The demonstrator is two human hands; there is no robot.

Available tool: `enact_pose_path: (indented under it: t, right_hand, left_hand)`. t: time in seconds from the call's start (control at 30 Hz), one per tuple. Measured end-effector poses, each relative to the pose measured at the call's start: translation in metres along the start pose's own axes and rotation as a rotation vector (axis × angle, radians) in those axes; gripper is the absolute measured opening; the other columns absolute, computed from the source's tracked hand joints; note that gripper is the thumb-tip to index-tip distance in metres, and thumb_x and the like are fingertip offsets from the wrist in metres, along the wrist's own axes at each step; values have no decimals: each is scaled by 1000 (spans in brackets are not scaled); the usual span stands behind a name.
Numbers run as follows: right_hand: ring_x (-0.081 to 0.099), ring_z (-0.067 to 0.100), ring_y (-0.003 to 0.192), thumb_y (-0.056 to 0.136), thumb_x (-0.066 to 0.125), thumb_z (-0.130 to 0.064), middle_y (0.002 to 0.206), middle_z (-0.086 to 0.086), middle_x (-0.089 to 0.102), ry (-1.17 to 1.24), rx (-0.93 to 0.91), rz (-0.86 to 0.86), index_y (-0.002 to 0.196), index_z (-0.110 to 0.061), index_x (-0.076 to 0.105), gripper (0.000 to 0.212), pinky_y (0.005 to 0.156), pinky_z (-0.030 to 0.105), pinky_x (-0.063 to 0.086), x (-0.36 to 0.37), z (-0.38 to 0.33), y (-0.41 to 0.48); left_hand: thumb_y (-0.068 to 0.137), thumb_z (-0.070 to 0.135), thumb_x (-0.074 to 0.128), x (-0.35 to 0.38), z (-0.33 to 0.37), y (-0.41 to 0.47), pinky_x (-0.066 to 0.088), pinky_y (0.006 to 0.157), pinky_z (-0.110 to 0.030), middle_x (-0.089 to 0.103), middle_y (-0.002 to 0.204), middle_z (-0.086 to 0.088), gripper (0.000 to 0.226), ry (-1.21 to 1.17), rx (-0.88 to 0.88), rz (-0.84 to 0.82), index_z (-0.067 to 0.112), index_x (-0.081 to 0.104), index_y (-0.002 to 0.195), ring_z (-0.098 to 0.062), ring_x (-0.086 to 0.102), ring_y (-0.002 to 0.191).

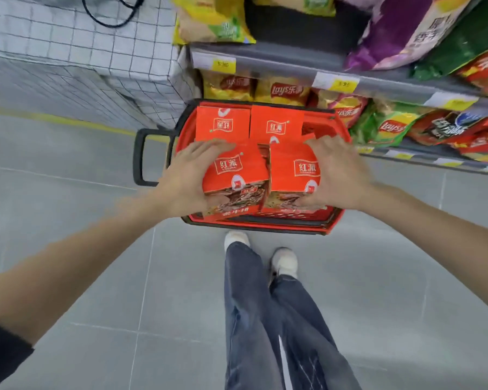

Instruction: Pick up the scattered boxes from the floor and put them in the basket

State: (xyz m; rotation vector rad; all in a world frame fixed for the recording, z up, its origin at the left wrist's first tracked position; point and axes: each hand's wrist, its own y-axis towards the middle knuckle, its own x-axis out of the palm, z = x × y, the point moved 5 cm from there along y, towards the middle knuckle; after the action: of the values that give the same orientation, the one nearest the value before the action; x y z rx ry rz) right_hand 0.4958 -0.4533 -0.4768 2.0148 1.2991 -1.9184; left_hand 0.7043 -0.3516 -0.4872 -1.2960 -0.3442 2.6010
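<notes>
The left hand point(185, 175) gripped a red box point(234, 171) and the right hand point(340, 175) a second box point(292, 171), side by side at the near edge of the basket point(265, 227). Two more boxes point(223, 122) point(276, 123) lay along its far edge.

Centre of the frame: four red boxes point(276, 122), one red basket point(181, 133), one left hand point(186, 175), one right hand point(338, 170). Below: two white shoes point(285, 261).

I see glossy red cardboard boxes point(235, 170), red plastic basket point(333, 220), matt grey floor tiles point(96, 263), shiny foil crisp bags point(282, 90).
</notes>
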Motion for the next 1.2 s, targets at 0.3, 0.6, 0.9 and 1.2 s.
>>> enact_pose_path:
  t: [0.3,0.6,0.9,1.2]
  right_hand:
    - [47,37,115,50,82,-48,126,17,51,16,-38,159,130,-3,44,99,101,48,34,70,9,60]
    - [33,30,109,51,85,-42,121,13,34,-64,-60,383,129,-8,38,97,98,43,27,107,8,85]
    - [37,32,108,42,87,-48,120,18,43,-169,-78,304,125,-3,43,104,94,53,43,105,1,78]
    - [36,32,130,78,64,-49,140,15,39,-93,-203,39,140,-9,36,79,111,45,26,49,-3,37]
  left_hand:
    - [74,53,54,47,-66,40,22,109,-42,40,143,-10,69,182,275,39,23,36,133,-30,32,130]
    - [66,39,76,75,-99,53,16,112,-41,39,142,-15,85,458,373,100,16,34,136,-30,32,130]
    - [65,41,79,79,-90,44,4,115,-35,40,145,-15,97,521,292,-11,8,28,141,-25,25,135]
    - [84,54,42,23,-32,14,21,113,-34,46,141,-10,63,397,122,11,14,43,133,-25,42,131]
